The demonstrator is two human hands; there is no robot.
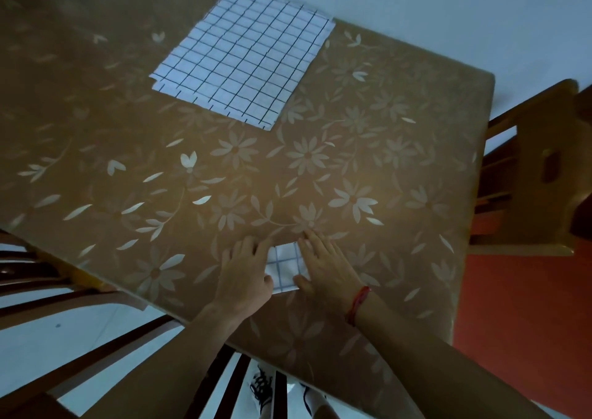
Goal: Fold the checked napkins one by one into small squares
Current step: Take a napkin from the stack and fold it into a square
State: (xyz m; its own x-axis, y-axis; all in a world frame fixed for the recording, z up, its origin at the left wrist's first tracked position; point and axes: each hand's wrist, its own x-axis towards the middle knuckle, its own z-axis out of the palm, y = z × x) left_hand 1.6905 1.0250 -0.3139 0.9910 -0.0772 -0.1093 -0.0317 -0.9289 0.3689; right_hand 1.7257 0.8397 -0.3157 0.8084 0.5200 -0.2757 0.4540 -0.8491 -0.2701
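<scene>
We identify two items. The folded napkin (285,269) is a small white square with thin blue checks. It lies flat near the near edge of the table (368,137). Its left side is covered by the left hand (246,274) and its right side by the right hand (326,268), both pressing on it with straight fingers, so only its middle strip shows.

The stack of unfolded napkins (243,57) is white with dark grid lines. It lies flat and spread open at the far side of the table, well apart from the folded napkin. At its near-left corner we see the edges of lower layers slightly offset.
</scene>
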